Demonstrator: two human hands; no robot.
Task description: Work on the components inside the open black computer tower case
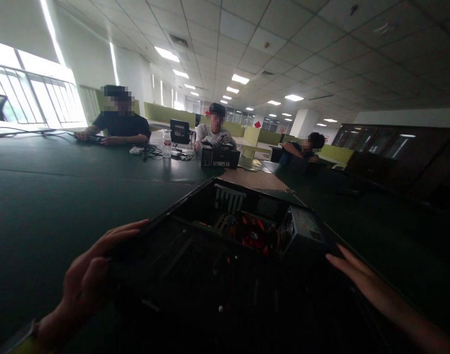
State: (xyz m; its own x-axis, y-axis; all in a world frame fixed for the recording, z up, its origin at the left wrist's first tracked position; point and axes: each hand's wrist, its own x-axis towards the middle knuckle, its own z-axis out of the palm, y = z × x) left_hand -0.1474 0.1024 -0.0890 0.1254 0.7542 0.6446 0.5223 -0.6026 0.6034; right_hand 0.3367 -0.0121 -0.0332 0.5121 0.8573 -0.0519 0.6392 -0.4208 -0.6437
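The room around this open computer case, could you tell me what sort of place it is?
Probably an open-plan office: a grid ceiling with light panels, long shared tables, and seated people working.

The open case fills the near middle of the table, and a hand sits at each of its sides: the left hand against the left wall, the right hand flat by the right edge. Inside the case, the fan and the power supply crowd the far right corner; the near left part looks dark and less filled. Left of the case the tabletop lies bare to the left edge. Along the far edge, 3 people, a bottle, cables and a 2nd case stand in the way.
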